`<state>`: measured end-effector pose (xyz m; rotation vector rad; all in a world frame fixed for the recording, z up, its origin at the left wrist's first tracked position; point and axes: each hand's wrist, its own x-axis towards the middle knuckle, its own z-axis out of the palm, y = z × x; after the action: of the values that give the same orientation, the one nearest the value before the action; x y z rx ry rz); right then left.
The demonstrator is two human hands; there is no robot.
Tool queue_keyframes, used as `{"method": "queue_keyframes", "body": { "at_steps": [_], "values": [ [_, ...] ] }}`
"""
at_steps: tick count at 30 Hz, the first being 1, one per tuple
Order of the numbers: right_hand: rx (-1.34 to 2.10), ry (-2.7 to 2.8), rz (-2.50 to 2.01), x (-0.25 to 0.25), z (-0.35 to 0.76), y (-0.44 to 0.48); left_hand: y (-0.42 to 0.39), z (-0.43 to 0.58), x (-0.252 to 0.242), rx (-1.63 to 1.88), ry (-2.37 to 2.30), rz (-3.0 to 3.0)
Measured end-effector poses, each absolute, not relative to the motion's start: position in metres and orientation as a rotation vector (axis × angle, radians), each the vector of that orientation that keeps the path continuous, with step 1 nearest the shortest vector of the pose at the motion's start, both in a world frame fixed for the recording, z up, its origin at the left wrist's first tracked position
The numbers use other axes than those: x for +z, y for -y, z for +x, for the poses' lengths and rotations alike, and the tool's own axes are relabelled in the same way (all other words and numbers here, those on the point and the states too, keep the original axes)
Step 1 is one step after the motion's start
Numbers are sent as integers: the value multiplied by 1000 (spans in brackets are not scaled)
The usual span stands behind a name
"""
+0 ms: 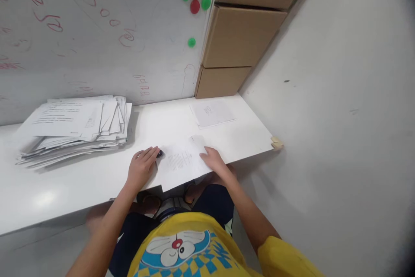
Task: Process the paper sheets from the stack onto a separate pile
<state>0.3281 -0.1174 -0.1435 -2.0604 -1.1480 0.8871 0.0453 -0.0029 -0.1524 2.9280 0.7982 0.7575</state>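
Observation:
A printed paper sheet (181,160), perhaps with another beneath it, lies on the white table, its lower corner jutting past the front edge. On its right side, my right hand (213,159) grips the margin, thumb on top and fingers mostly hidden. My left hand (142,167) rests at the sheet's left side with fingers pressed together over a small black object (159,154). Only a rounded dark end of that object shows, so its kind is unclear.
A tall, uneven stack of papers (74,125) stands at the left. Behind the sheet lie a few more papers (212,113). A whiteboard (155,52) with round magnets and cardboard boxes (243,37) back the table (162,123); a wall (324,117) borders the right.

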Motion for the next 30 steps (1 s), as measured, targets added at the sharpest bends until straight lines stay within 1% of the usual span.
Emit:
{"method": "queue_keyframes", "body": {
  "at_steps": [6,10,12,15,17,20,23,30],
  "values": [
    [871,1145,-2049,-144,332,123,4,45,-153,933,-758,2968],
    [866,1120,-1960,-135,356,128,6,46,-151,1004,-766,2942],
    [739,1095,-1967,-126,383,117,5,46,-151,1023,-758,2933],
    [434,1012,-2053,-115,438,79,4,45,-153,1021,-759,2917],
    [347,990,-2144,-113,475,47,4,44,-154,1009,-765,2903],
    [337,998,-2276,-122,517,6,4,43,-153,1013,-775,2869],
    [295,1025,-2359,-137,537,-16,3,40,-153,1012,-777,2841],
    [126,1080,-2426,-158,527,-7,11,41,-157,1043,-797,2837]
  ]
}}
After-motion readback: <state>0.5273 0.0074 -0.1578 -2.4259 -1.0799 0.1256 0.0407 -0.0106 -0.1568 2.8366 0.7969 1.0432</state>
